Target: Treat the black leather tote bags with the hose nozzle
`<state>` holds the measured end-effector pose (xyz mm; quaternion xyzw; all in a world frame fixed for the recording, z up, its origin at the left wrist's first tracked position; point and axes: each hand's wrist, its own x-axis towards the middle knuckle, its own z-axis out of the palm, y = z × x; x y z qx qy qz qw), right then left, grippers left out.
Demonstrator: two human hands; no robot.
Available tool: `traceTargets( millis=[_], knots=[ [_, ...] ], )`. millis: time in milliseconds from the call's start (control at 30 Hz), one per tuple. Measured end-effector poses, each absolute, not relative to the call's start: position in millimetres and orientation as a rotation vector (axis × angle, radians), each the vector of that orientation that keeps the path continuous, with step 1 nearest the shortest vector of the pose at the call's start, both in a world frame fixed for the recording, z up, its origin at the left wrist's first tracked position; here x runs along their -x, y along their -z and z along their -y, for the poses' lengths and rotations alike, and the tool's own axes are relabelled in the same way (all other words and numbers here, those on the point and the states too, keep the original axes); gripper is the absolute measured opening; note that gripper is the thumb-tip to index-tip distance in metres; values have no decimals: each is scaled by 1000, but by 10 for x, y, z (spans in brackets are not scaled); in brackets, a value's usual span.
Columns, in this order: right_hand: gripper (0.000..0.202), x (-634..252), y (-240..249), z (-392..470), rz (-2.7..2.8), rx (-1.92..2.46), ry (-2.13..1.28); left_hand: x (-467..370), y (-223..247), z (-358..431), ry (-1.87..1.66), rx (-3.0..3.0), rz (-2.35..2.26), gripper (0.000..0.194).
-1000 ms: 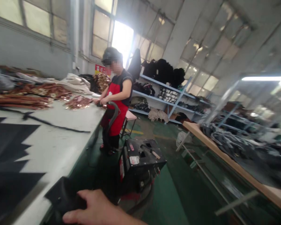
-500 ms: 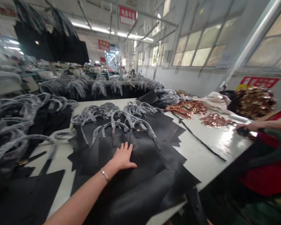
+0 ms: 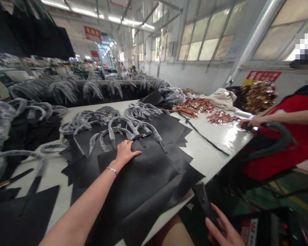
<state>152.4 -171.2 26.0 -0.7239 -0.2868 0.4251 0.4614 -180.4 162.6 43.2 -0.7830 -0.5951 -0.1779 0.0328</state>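
Note:
In the head view my left hand (image 3: 125, 152), with a bracelet at the wrist, lies on the top black leather bag panel (image 3: 143, 167). Its thumb is stretched out and its fingertips rest near the panel's upper edge, beside a dark strap tab (image 3: 141, 136) with a small gold fitting. Plastic-wrapped handles (image 3: 123, 124) arch up behind the fingers. Low at the right, past the table's front edge, my right hand (image 3: 224, 227) grips a flat black strap-like piece (image 3: 204, 200) with a small dot on it. That piece points up and left; its lower end is hidden in the fingers.
More black bag panels with wrapped handles (image 3: 12, 133) lie at the left. Reddish-brown straps with gold hardware (image 3: 195, 107) and a thin black cord (image 3: 205, 138) are on the white table (image 3: 213, 157). A person in red and black (image 3: 279, 136) stands at the right. Black bags (image 3: 33, 30) hang upper left.
My left hand has slid up the panel to near the strap tab. My right hand has come into view with the black strap-like piece. The view has turned to the right.

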Motion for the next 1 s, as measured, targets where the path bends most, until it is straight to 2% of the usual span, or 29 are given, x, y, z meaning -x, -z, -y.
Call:
traceTargets(
  millis=[133, 333, 433, 500, 700, 1000],
  knots=[
    [91, -1533, -479, 1692, 797, 1771, -963, 1792, -288, -1217, 705, 2416, 1699, 72],
    [82, -1726, -923, 1644, 842, 1858, -771, 1339, -378, -506, 807, 2449, 1576, 55],
    [84, -1774, -1032, 1649, 875, 1840, -926, 962, -339, -143, 582, 2989, 1096, 64],
    [86, -1767, -1029, 1661, 891, 1808, -1121, 775, -260, 4, 409, 3167, 950, 71],
    [73, -1716, -856, 1604, 922, 1703, -1525, 645, -97, -13, 380, 3086, 1168, 72],
    [53, -1673, -1039, 1212, 796, 1695, -1703, 647, -70, -20, 406, 3062, 1147, 72]
  ],
)
